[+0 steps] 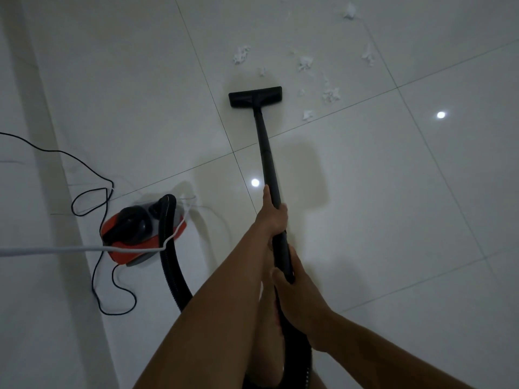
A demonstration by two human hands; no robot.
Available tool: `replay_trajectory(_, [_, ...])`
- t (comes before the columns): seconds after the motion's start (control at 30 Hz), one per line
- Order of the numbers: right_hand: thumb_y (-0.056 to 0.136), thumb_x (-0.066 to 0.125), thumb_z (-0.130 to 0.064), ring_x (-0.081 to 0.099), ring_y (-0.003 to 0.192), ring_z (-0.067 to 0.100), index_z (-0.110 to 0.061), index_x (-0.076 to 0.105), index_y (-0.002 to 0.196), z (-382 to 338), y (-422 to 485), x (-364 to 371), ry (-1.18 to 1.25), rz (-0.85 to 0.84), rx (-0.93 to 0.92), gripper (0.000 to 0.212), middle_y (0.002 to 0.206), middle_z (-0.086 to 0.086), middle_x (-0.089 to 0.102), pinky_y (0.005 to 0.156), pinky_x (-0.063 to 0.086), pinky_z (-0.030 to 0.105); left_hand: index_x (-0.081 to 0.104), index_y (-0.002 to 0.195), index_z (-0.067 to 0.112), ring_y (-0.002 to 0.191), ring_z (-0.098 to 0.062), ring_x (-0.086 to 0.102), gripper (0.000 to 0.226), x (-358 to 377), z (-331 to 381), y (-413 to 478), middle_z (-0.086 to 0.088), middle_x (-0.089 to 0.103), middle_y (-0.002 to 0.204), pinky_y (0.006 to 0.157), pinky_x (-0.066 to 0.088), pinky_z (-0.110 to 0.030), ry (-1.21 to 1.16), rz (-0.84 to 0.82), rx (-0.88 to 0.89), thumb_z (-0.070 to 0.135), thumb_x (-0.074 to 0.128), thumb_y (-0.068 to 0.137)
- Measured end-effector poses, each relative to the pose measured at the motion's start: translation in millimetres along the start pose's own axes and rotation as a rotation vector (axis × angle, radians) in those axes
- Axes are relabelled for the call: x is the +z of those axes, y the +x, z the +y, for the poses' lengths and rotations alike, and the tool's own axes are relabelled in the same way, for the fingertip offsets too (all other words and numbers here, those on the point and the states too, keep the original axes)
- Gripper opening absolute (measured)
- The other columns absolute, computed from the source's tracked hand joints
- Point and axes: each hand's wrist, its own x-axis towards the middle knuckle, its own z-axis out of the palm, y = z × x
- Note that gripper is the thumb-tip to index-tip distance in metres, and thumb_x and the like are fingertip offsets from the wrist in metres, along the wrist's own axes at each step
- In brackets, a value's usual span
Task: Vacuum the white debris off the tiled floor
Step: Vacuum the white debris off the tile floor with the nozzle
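A black vacuum wand (265, 147) runs from my hands out to a flat black floor nozzle (255, 96) resting on the white tiled floor (393, 192). My left hand (271, 217) grips the wand higher up the tube. Nearer to me, my right hand (295, 293) closes around the lower handle end. Several scraps of white debris (331, 94) lie scattered just beyond and to the right of the nozzle, with another clump (241, 54) to its upper left and more scraps (349, 11) at the far top.
The red and black vacuum body (134, 231) sits on the floor at my left, joined by a ribbed black hose (168, 265). A black power cord (92, 175) loops beside it, and a white cable (56, 250) crosses in from the left. A pale wall (25, 304) borders the left.
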Motion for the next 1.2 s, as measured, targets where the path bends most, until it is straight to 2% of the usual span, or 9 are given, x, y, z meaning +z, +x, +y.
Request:
replay_trajectory(0.2, [0.11, 0.041, -0.028, 0.061, 0.069, 0.017, -0.045, 0.02, 0.157, -18.5, 17.7, -6.8, -0.027, -0.006, 0.008, 0.055, 0.111, 0.02, 0.068, 0.052, 0.052, 0.016, -0.013, 0.153, 0.051, 0.067, -0.019, 0.054, 0.075, -6.2, 20.7, 13.5, -0.014, 0.059, 0.1, 0.087, 0.059, -0.048, 0.015, 0.01, 0.008, 0.03, 0.041, 0.106])
replay_trajectory(0.37, [0.11, 0.041, -0.033, 0.065, 0.07, 0.015, -0.044, 0.015, 0.161, -31.9, 38.0, -9.9, -0.057, -0.003, 0.001, 0.058, 0.111, 0.015, 0.069, 0.053, 0.052, 0.015, -0.013, 0.153, 0.051, 0.067, -0.019, 0.054, 0.074, -13.8, 38.1, 28.0, -0.007, 0.056, 0.091, 0.086, 0.059, -0.049, 0.032, 0.021, 0.009, 0.031, 0.04, 0.106])
replay_trajectory(0.53, [0.109, 0.041, -0.037, 0.064, 0.066, 0.013, -0.045, 0.011, 0.161, -47.7, 55.5, -14.0, -0.05, 0.001, 0.045, 0.06, 0.113, 0.012, 0.07, 0.05, 0.052, 0.017, -0.014, 0.153, 0.049, 0.067, -0.019, 0.056, 0.073, -20.6, 54.4, 43.0, -0.008, 0.058, 0.096, 0.082, 0.059, -0.045, 0.036, 0.029, 0.034, 0.03, 0.039, 0.107])
replay_trajectory(0.6, [0.109, 0.042, -0.038, 0.063, 0.064, 0.013, -0.046, 0.011, 0.161, -53.8, 63.3, -14.9, -0.045, 0.007, 0.064, 0.061, 0.115, 0.013, 0.069, 0.048, 0.05, 0.016, -0.014, 0.154, 0.048, 0.069, -0.02, 0.057, 0.073, -23.5, 60.3, 49.0, -0.011, 0.06, 0.106, 0.082, 0.059, -0.044, 0.043, 0.036, 0.044, 0.03, 0.038, 0.107])
replay_trajectory(0.7, [0.109, 0.042, -0.039, 0.058, 0.056, 0.011, -0.045, 0.009, 0.161, -64.3, 75.6, -15.7, -0.066, 0.011, 0.07, 0.062, 0.105, 0.014, 0.07, 0.045, 0.047, 0.016, -0.014, 0.155, 0.047, 0.071, -0.019, 0.058, 0.073, -28.6, 70.0, 58.8, -0.013, 0.06, 0.115, 0.081, 0.059, -0.042, 0.053, 0.046, 0.056, 0.031, 0.038, 0.107])
replay_trajectory(0.9, [0.11, 0.043, -0.034, 0.056, 0.05, 0.009, -0.045, 0.009, 0.161, -87.5, 96.1, -19.4, -0.071, 0.007, 0.043, 0.062, 0.085, 0.011, 0.064, 0.044, 0.046, 0.017, -0.014, 0.153, 0.05, 0.07, -0.02, 0.057, 0.073, -39.9, 89.0, 79.9, -0.01, 0.06, 0.106, 0.086, 0.059, -0.047, 0.031, 0.055, 0.057, 0.033, 0.039, 0.106])
replay_trajectory(1.0, [0.11, 0.043, -0.031, 0.054, 0.045, 0.006, -0.046, 0.012, 0.16, -96.8, 107.9, -23.0, -0.074, 0.01, 0.025, 0.061, 0.077, 0.009, 0.06, 0.044, 0.046, 0.019, -0.014, 0.154, 0.049, 0.073, -0.02, 0.058, 0.072, -44.4, 99.2, 91.0, -0.009, 0.06, 0.11, 0.087, 0.058, -0.044, 0.043, 0.058, 0.066, 0.033, 0.039, 0.107])
replay_trajectory(1.2, [0.11, 0.043, -0.033, 0.057, 0.046, 0.009, -0.05, 0.011, 0.158, -114.3, 121.8, -29.6, -0.061, 0.006, 0.041, 0.061, 0.074, 0.009, 0.062, 0.048, 0.05, 0.022, -0.014, 0.154, 0.048, 0.074, -0.018, 0.057, 0.073, -52.6, 120.5, 103.0, -0.011, 0.06, 0.12, 0.084, 0.058, -0.042, 0.022, 0.06, 0.067, 0.031, 0.039, 0.107])
